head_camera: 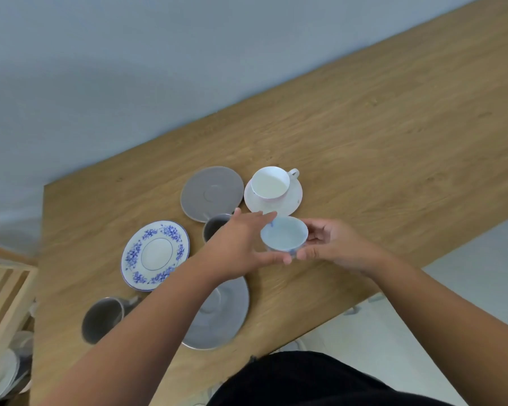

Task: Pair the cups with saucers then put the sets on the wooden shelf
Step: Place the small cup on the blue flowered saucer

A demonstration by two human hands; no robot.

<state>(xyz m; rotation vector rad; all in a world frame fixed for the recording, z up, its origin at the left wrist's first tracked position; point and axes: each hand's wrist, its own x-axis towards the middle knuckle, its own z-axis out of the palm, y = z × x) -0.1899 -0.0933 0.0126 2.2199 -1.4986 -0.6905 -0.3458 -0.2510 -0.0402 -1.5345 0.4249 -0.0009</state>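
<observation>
Both my hands hold a small white cup with blue marks [284, 234] just above the table: my left hand [241, 244] on its left side, my right hand [332, 243] on its right. A blue-flowered white saucer [155, 254] lies bare to the left. A white cup [270, 183] stands on a white saucer [294, 197] behind my hands. A grey saucer [211, 193] lies bare at the back. A second grey saucer [226, 312] is partly under my left arm. One grey cup [214, 227] is half hidden by my left hand; another grey cup [103, 319] stands near left.
The wooden table [364, 127] stretches far to the back right. A light wooden shelf frame [3, 291] stands at the left edge, with pale dishes [0, 373] below it. The pale floor [467, 282] shows beyond the table's right edge.
</observation>
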